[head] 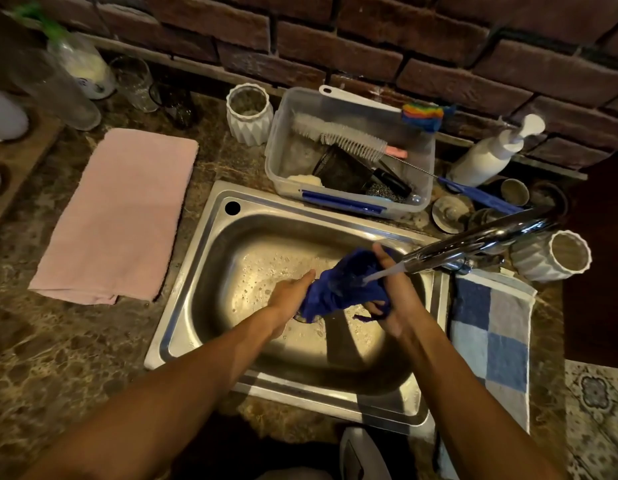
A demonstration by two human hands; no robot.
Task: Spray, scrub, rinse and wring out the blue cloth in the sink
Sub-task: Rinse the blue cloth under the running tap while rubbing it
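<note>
The blue cloth [342,285] is bunched up over the steel sink [210,271], held between both hands. My left hand [290,294] grips its left end, fingers tucked under the fabric. My right hand [394,296] grips the right end, thumb up behind the cloth. A thin stream of water runs from the chrome tap [474,244] onto the cloth. Soapy droplets speckle the sink floor.
A pink towel [120,216] lies on the counter to the left. A clear tub of brushes [349,157] stands behind the sink, with a white pump bottle [491,154] and white ribbed pots [557,256] near the tap. A blue checked towel [491,344] lies to the right.
</note>
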